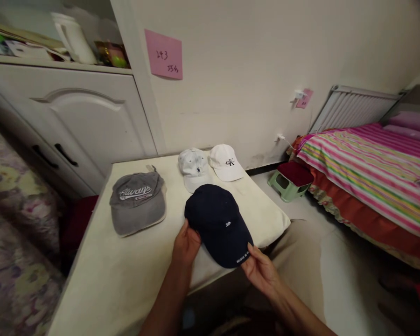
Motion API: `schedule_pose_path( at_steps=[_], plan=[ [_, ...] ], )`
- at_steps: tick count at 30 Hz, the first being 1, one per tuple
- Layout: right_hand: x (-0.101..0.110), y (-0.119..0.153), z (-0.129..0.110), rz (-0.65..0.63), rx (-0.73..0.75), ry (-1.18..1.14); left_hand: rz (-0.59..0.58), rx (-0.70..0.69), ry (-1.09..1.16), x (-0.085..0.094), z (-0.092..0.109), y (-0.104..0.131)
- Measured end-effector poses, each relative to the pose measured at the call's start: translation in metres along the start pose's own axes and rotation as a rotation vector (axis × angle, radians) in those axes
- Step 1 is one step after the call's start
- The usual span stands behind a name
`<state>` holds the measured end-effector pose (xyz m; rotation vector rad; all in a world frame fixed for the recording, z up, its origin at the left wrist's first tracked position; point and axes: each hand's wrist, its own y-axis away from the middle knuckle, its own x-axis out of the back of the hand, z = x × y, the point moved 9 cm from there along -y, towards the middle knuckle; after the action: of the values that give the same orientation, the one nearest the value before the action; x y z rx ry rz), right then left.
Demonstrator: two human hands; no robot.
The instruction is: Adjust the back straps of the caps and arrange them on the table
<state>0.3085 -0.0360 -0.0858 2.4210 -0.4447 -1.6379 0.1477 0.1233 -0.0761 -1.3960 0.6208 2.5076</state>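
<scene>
A navy baseball cap (215, 219) with small white lettering on its front and brim is held between my two hands over the table's near side. My left hand (186, 242) grips its left edge, thumb on top and the other fingers partly hidden beneath. On the right, my right hand (261, 268) pinches the brim's corner. A grey cap (137, 203) marked "Always" lies to the left on the table. Behind the navy cap sit a pale cap (194, 168) with a small dark emblem and a white cap (226, 162) with black letters.
The table (101, 275) has a cream cover and stands against the wall. At left are a white cabinet (80, 112) and a floral curtain (17, 233). A green stool (290, 181) and a bed with a striped cover (367, 172) stand at right.
</scene>
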Motion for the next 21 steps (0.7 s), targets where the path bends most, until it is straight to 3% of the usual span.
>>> schedule_pose_path(
  at_steps=[4,8,12,17,21],
  plan=[
    [0.005,-0.001,-0.025,-0.038,0.026,0.043,-0.011,0.036,0.059,-0.015,-0.002,0.002],
    [0.017,-0.005,-0.044,-0.028,0.052,0.042,-0.021,0.065,0.073,-0.036,-0.014,-0.013],
    [0.026,-0.01,-0.075,0.003,0.128,0.06,-0.027,0.121,0.053,-0.069,-0.042,-0.045],
    [0.029,-0.024,-0.135,0.07,0.281,0.149,-0.038,0.148,0.037,-0.116,-0.08,-0.097],
    [0.032,-0.039,-0.166,0.115,0.365,0.245,0.026,0.154,0.018,-0.125,-0.103,-0.129]
  ],
)
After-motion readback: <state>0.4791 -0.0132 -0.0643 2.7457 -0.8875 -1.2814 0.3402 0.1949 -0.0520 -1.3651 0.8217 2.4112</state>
